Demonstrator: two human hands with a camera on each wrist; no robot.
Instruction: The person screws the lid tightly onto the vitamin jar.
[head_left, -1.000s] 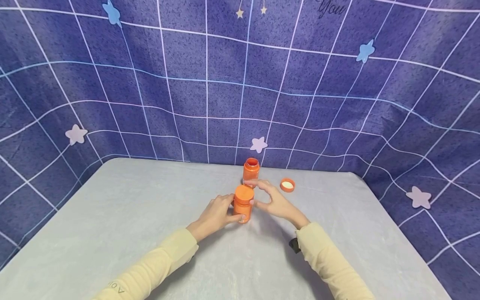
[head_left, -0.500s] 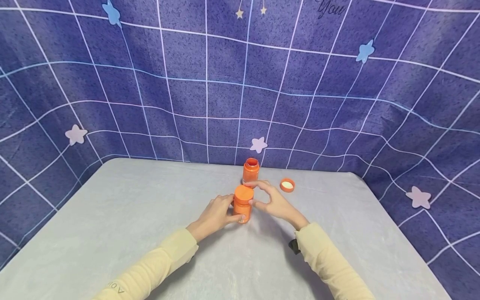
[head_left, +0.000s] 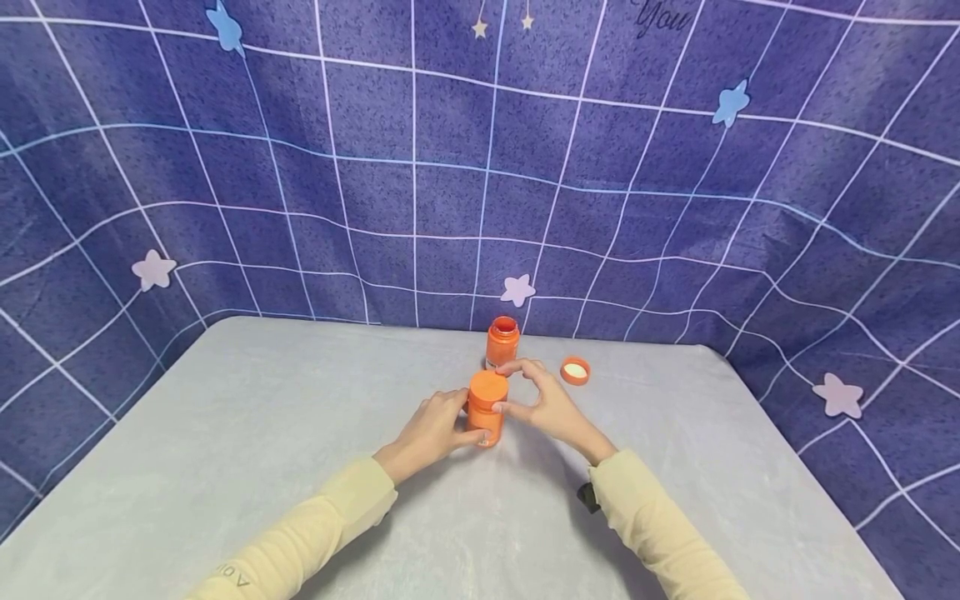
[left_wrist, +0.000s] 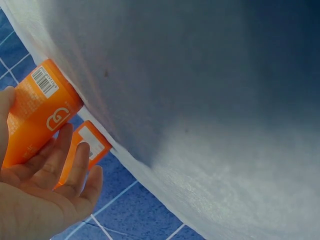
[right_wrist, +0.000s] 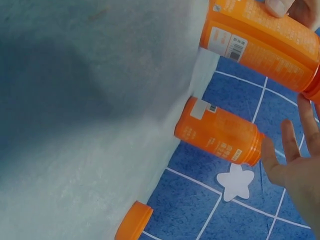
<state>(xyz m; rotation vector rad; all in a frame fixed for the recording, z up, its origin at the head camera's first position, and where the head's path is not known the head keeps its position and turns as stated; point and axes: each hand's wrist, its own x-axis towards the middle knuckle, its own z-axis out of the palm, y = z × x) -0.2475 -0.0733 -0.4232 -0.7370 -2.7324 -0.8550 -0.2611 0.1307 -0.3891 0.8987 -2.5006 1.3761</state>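
Observation:
An orange pill bottle [head_left: 483, 427] with its orange cap [head_left: 488, 387] on stands upright on the table, nearest to me. My left hand [head_left: 431, 429] grips its body from the left, thumb in front; a barcode label shows on the bottle [left_wrist: 42, 95] in the left wrist view. My right hand [head_left: 551, 408] holds the cap from the right, thumb at the front edge and index finger behind; its fingers [right_wrist: 306, 117] lie at the cap end in the right wrist view. Close behind stands a second orange bottle [head_left: 502, 340], uncapped, its mouth open.
A loose orange cap [head_left: 575, 371] with a white inside lies upturned to the right of the rear bottle. The grey cloth-covered table [head_left: 247, 400] ends at a blue grid-patterned curtain [head_left: 375, 200]. A small dark object [head_left: 588, 497] shows by the right cuff.
My right thumb has shifted slightly leftward across the front of the cap, and the right index finger has drawn back slightly to the right. The left hand and both bottles keep their places.

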